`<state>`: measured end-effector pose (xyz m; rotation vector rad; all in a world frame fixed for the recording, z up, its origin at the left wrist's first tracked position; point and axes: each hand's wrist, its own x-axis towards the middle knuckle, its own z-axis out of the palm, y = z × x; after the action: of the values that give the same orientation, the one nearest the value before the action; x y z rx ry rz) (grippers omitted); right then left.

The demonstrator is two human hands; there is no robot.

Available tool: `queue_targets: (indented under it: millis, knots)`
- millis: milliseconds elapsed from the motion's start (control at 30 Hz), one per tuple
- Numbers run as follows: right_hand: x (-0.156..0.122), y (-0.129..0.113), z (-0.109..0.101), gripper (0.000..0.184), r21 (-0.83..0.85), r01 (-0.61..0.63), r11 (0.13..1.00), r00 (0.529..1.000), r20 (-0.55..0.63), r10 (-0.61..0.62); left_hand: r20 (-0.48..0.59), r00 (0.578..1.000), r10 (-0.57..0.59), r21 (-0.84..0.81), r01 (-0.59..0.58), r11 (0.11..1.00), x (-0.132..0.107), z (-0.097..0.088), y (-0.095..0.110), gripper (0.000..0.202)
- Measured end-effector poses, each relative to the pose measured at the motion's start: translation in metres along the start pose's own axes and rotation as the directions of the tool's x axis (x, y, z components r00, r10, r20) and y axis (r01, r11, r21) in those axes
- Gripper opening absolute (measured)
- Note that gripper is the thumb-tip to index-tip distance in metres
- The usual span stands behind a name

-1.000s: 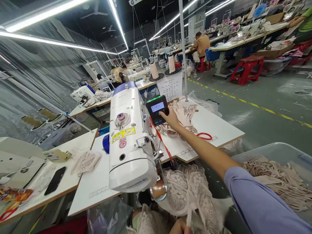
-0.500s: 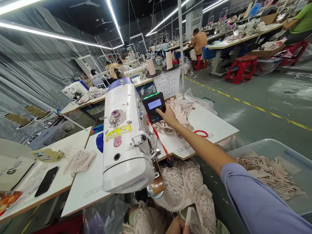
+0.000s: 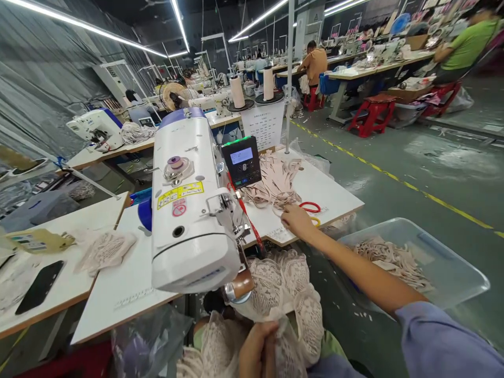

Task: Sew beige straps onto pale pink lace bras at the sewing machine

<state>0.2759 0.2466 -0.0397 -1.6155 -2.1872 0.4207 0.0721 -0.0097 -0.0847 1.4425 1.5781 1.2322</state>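
Note:
My left hand (image 3: 258,346) is closed on a beige lace bra (image 3: 291,341) at the bottom of the view, over my lap. More lace cups of the same colour (image 3: 271,283) hang below the machine's front end. My right hand (image 3: 297,223) is at the front of a pile of beige fabric straps (image 3: 277,181) on the table. Its fingers are drawn together at the pile's edge, and what they pinch is hidden. A red loop (image 3: 310,207) and a yellow loop (image 3: 316,221) lie beside this hand. The white sewing machine (image 3: 185,210) stands to its left, with a lit control panel (image 3: 241,161).
A clear plastic bin (image 3: 444,262) holding beige strips is at the right. Two thread cones (image 3: 237,92) stand behind the panel. On the left table lie a phone (image 3: 40,286) and a lace piece (image 3: 106,253). Other people sit at machines farther back.
My right hand has left the control panel and come down to the front edge of the strap pile. My left hand has risen slightly with the lace bra. The view has shifted.

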Motion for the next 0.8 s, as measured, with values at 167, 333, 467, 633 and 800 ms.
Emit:
queue_targets:
  millis: [167,333,467,633,800]
  knots:
    - [0.002,-0.002,-0.01,0.008,0.045,-0.057,0.997,0.998,0.0,0.057,-0.003,1.0,0.01,0.023,-0.01,1.0,0.006,-0.01,0.004,0.041]
    - [-0.018,-0.016,-0.024,0.019,0.306,-0.035,0.951,0.997,0.077,0.012,-0.006,1.0,0.0,0.019,0.0,1.0,0.011,-0.017,0.009,0.037]
    - [-0.072,-0.052,-0.017,0.034,0.66,-0.081,0.747,0.953,0.27,-0.135,-0.009,1.0,0.003,0.039,-0.003,0.999,0.022,-0.027,0.033,0.034]
    - [-0.13,-0.093,0.0,0.038,0.88,-0.437,0.186,0.829,0.474,-0.296,0.123,0.989,0.077,0.056,-0.085,0.995,0.033,-0.032,0.063,0.04]
    - [-0.125,-0.094,0.009,0.041,0.843,-0.519,0.142,0.83,0.537,-0.153,0.195,0.979,-0.056,0.015,0.054,0.998,0.042,-0.014,0.077,0.043]
